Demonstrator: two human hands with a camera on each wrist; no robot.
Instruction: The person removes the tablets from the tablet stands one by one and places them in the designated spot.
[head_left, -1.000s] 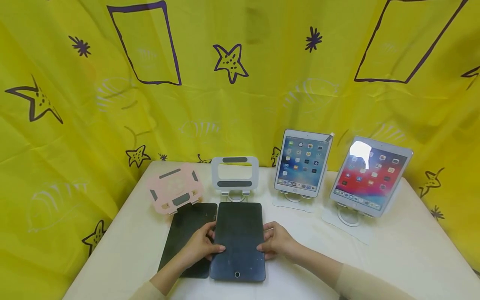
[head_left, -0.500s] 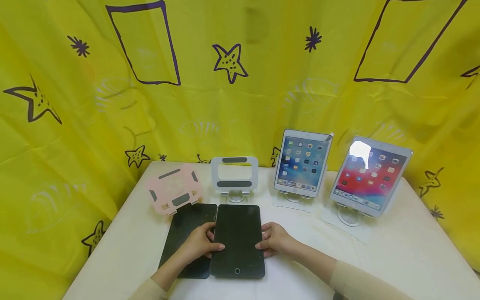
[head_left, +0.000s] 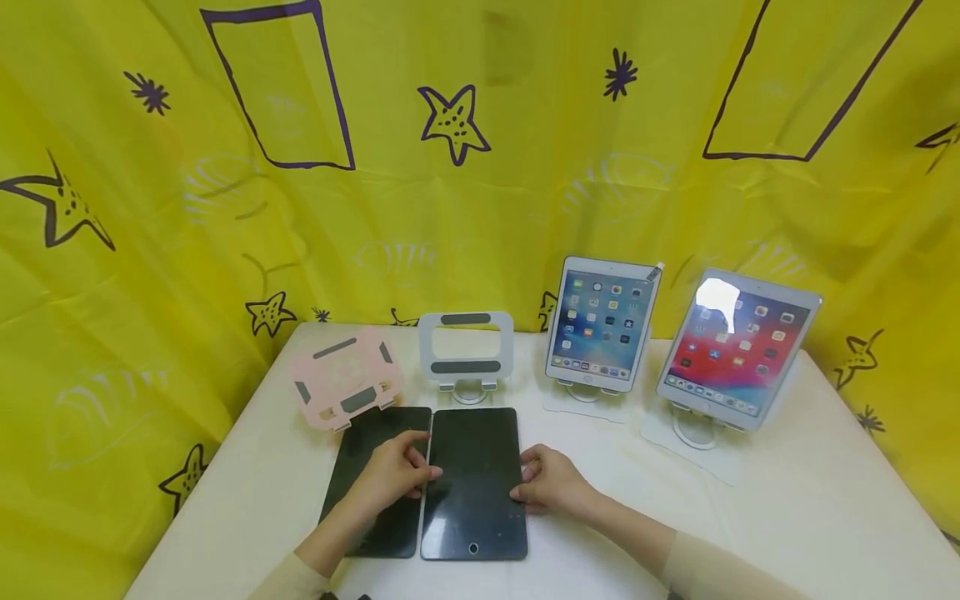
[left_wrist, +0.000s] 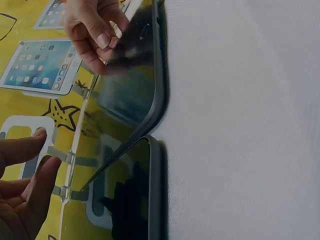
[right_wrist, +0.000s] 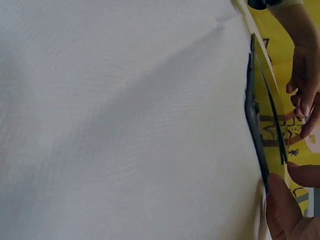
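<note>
A black tablet (head_left: 474, 483) with a round home button lies face up on the white table. Beside its left edge is a second black tablet (head_left: 375, 508), partly covered by my left hand (head_left: 397, 473). In the left wrist view my left hand (left_wrist: 25, 185) hovers over the dark screens, thumb and fingers parted around nothing. My right hand (head_left: 553, 483) holds the first tablet's right edge, thumb at the screen's rim and fingers curled beside it. The right wrist view shows thumb and finger of that right hand (right_wrist: 290, 205) at the edge; the fingertips' contact underneath is hidden.
A pink stand (head_left: 348, 375) and a bare white stand (head_left: 466, 346) are behind the black tablets. Farther right, a white tablet with a blue screen (head_left: 602, 325) and one with a red screen (head_left: 738, 346) lean on stands. A yellow curtain (head_left: 525, 192) hangs behind.
The tablet's near end has dipped slightly and its screen now catches reflections. My left hand has let go of its left edge and risen a little away; my right hand stays nearly in place.
</note>
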